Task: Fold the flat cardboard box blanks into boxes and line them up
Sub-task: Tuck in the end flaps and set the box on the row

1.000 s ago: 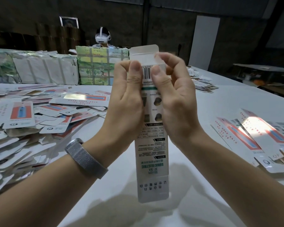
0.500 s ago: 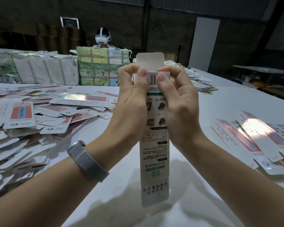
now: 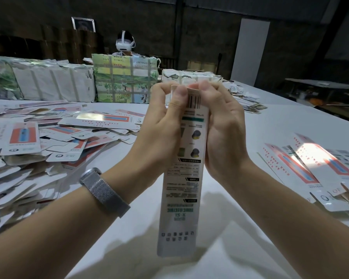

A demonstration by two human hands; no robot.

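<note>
A headset-wearing person (image 3: 125, 43) sits behind strapped paper bundles (image 3: 123, 80).

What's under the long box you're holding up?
Under the box you can see white table and its shadow. The box and both arms cover the table right behind them.

The box (image 3: 182, 178) at centre frame is looking like smooth printed card. The blanks (image 3: 38, 137) at left are showing glossy, light-catching card. A woven metal band (image 3: 105, 193) is gleaming dully, and the table (image 3: 280, 125) is looking matt white.
</note>
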